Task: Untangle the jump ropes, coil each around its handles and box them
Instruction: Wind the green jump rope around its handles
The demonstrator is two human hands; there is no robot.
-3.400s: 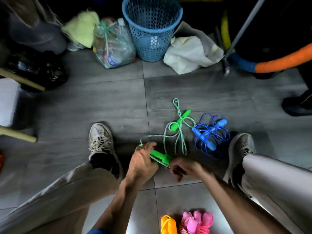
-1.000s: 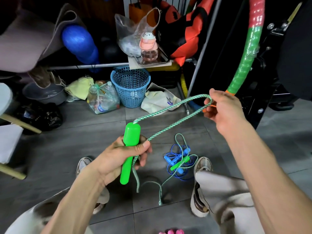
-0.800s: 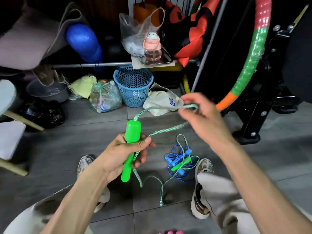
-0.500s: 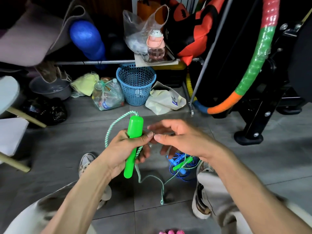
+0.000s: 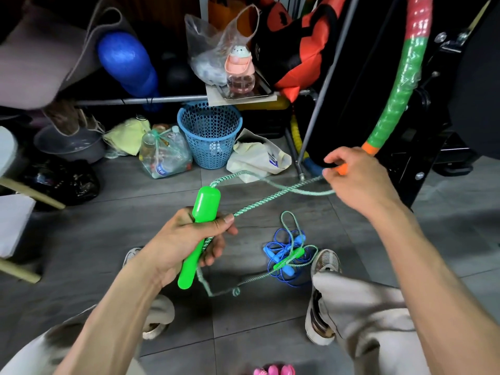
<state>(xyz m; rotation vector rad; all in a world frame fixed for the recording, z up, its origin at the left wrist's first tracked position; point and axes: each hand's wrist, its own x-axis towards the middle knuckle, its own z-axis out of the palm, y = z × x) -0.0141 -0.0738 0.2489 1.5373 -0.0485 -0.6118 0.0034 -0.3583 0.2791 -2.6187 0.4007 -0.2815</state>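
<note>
Right hand [image 5: 359, 182] pulled out, rope [image 5: 270, 197] blurred

The green handle [image 5: 201, 231] is smooth, glossy plastic, while its green rope [image 5: 259, 203] is braided cord with a rough, matt weave. The blue rope [image 5: 286, 253] on the floor [image 5: 108, 226] looks like shiny, smooth plastic. The floor is matt grey tile. Far off, the blue basket [image 5: 209, 133] is perforated plastic, and the rail [image 5: 140, 100] is bare metal.
</note>
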